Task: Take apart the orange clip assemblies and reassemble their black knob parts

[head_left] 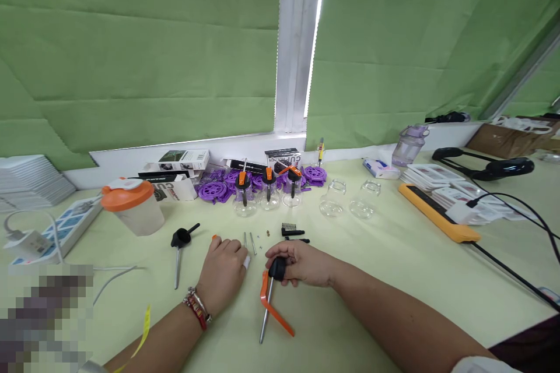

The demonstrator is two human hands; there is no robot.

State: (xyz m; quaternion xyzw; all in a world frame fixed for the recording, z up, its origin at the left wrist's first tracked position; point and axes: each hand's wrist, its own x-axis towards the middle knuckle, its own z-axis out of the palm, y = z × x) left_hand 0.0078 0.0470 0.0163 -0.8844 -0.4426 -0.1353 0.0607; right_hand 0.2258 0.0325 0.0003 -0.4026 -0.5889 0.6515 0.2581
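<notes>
Right hand (301,262): closed on pump head (276,268), black cap, orange lever (273,309), metal tube (266,317) slanting to table (394,268). Left hand (223,271): palm down (fingers curled), touching a small white piece (247,263), near pins (252,243). Spring (289,226) beyond.

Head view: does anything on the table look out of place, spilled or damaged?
Nothing looks spilled or broken. Small loose parts, thin pins and a spring, lie scattered ahead of the left hand. The right hand holds a black and orange pump piece. Two glass jars stand without tops, unlike three beside them.
</notes>
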